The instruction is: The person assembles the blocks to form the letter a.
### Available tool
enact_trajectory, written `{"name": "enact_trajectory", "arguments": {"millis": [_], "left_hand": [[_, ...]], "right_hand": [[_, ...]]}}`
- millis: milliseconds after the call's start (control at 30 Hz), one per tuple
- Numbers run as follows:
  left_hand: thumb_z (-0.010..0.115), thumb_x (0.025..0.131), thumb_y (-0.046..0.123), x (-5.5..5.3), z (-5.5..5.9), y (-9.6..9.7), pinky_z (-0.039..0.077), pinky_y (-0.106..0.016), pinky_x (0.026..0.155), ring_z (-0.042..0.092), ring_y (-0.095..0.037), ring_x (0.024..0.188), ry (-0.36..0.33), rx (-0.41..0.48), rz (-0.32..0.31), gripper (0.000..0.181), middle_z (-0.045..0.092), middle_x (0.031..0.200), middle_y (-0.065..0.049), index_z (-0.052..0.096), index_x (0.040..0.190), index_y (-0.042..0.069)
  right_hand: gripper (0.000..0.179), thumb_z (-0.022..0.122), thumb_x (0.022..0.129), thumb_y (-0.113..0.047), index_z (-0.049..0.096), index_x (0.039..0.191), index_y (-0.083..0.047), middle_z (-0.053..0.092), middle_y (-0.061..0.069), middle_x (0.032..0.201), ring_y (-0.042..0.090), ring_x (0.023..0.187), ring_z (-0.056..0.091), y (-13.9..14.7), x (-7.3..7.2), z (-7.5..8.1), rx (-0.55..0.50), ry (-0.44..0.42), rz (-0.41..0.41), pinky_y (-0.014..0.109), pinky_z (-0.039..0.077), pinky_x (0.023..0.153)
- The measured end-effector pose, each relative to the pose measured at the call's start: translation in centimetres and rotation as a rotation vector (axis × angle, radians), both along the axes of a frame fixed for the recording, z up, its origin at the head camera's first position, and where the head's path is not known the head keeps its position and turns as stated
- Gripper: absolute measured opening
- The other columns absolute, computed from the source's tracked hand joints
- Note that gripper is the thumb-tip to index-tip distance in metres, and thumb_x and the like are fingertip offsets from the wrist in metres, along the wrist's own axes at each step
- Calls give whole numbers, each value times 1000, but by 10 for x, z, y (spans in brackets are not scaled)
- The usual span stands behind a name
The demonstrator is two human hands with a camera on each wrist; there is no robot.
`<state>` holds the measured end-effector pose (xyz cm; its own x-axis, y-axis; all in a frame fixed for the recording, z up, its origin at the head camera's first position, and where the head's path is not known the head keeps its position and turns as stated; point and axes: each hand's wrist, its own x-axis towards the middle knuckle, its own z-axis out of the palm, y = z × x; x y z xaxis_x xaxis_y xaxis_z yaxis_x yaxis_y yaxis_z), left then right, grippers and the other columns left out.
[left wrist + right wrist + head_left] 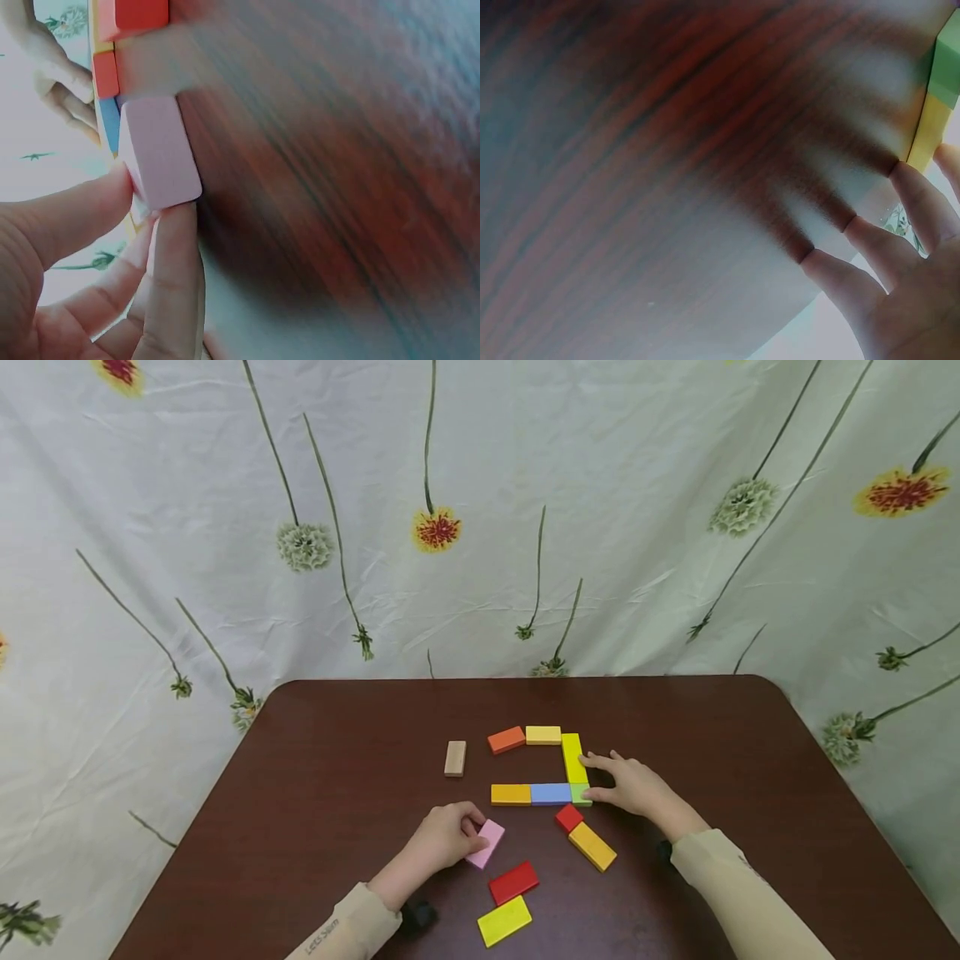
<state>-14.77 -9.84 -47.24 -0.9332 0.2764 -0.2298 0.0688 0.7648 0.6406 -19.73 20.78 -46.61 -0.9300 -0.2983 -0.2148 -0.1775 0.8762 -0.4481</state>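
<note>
My left hand (444,837) pinches a pink block (486,843) between thumb and fingers. The left wrist view has the pink block (161,152) close up at the fingertips. At the right end of a joined figure of blocks, my right hand (636,783) has its fingers spread, with a fingertip at the yellow block (573,757) and the thumb at the small green block (581,793). Left of the green one lie a blue block (551,793) and an orange-yellow block (511,794). In the right wrist view, fingertips (832,259) meet the tabletop.
A pale yellow block (543,735) and an orange block (506,740) lie at the back, a wooden block (454,758) to their left. Nearer are a small red block (569,817), an orange block (592,847), a red block (513,882) and a yellow block (505,921).
</note>
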Motion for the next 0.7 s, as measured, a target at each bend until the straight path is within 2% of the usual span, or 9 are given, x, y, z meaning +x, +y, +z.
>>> {"name": "enact_trajectory", "arguments": {"millis": [267,700], "left_hand": [[79,81,15,-6,-1,1,41,-24,52,49,-13,58,30,10,110,26,56,70,-1,65,100,4],[79,81,15,-7,-4,5,40,-24,52,48,-13,57,74,32,147,29,56,69,-1,64,102,2]], "right_hand": [[66,72,87,-41,51,144,-15,47,22,148,48,140,35,0,-1,1,0,-2,-1,64,40,103],[66,71,87,-41,51,145,-15,46,21,149,48,140,35,0,0,0,-5,-6,-6,64,40,103]]}}
